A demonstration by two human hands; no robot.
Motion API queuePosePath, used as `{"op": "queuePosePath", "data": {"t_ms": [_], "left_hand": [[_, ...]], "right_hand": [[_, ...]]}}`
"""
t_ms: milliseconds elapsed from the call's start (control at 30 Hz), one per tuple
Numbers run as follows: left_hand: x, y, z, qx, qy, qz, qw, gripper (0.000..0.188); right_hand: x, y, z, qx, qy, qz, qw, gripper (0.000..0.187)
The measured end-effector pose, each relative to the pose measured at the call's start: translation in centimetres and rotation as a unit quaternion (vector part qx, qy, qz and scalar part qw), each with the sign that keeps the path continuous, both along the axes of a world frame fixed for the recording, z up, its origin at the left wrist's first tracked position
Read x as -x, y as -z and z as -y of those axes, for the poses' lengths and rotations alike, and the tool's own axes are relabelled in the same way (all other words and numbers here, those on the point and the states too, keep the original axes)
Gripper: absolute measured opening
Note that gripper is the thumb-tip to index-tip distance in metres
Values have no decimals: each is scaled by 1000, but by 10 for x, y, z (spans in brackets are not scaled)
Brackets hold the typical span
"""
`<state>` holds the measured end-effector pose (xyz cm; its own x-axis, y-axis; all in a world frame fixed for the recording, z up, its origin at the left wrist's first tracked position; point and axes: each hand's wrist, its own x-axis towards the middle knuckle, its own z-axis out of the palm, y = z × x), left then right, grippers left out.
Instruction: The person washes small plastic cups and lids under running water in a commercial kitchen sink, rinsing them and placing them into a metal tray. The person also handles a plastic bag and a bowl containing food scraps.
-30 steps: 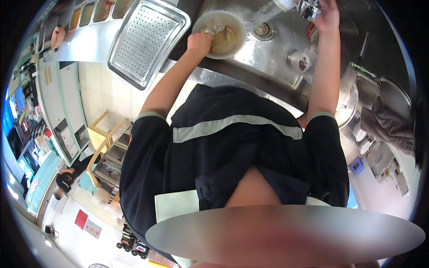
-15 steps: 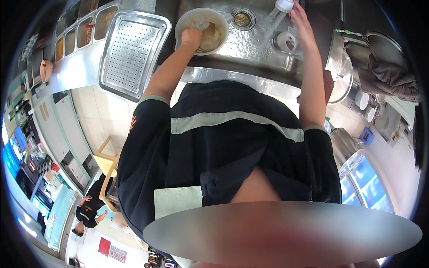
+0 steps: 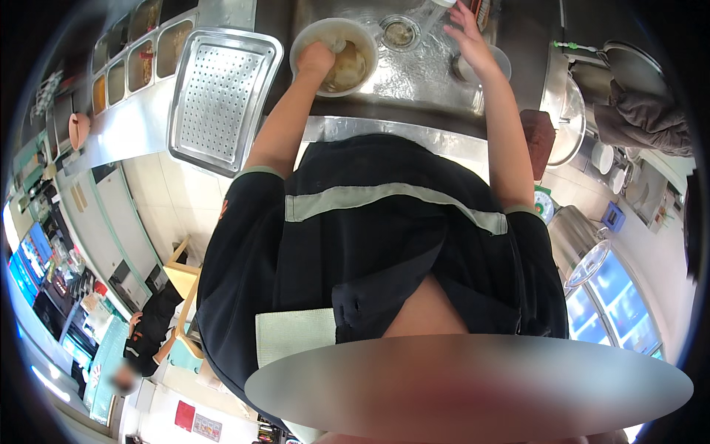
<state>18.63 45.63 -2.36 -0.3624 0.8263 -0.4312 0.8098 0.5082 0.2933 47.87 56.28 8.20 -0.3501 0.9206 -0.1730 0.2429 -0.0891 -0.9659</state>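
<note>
My left hand is down inside a white tub holding cloudy, pale brownish liquid and pale pieces. Its fingers are curled and partly hidden by a clear object beside them, too indistinct to name. At the sink's far side, my right hand has its fingers outstretched beside a white tap nozzle, with water running from it. Whether the fingertips touch the nozzle I cannot tell. A clear container stands in the sink, partly behind my right wrist.
A perforated metal tray lies left of the sink, near several ingredient pans. Between tub and nozzle is the drain. A reddish-brown block sits right of my forearm. Another person is in the left background.
My right hand and the nozzle have shifted left, and the water stream with them. My left hand stays in the tub.
</note>
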Motion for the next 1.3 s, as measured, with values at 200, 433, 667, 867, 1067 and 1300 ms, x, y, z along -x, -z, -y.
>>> {"op": "queuePosePath", "data": {"t_ms": [200,433,667,867,1067,1300], "left_hand": [[17,73,-18,-11,-285,367,885,25],[8,-6,9,-147,-106,101,978,24],[8,-63,31,-24,-192,278,941,27],[-7,-68,41,-191,129,-100,968,22],[-56,-55,29,-325,304,-68,893,11],[-98,-55,-17,-293,340,-37,893,12]], "right_hand": [[-34,44,25,173,57,93,979,42],[-13,49,41,219,19,7,976,36],[44,62,-7,294,92,-225,924,31],[42,76,-19,347,78,-280,892,35],[60,51,24,345,-58,-32,936,63],[35,36,26,90,-80,-16,993,61]]}}
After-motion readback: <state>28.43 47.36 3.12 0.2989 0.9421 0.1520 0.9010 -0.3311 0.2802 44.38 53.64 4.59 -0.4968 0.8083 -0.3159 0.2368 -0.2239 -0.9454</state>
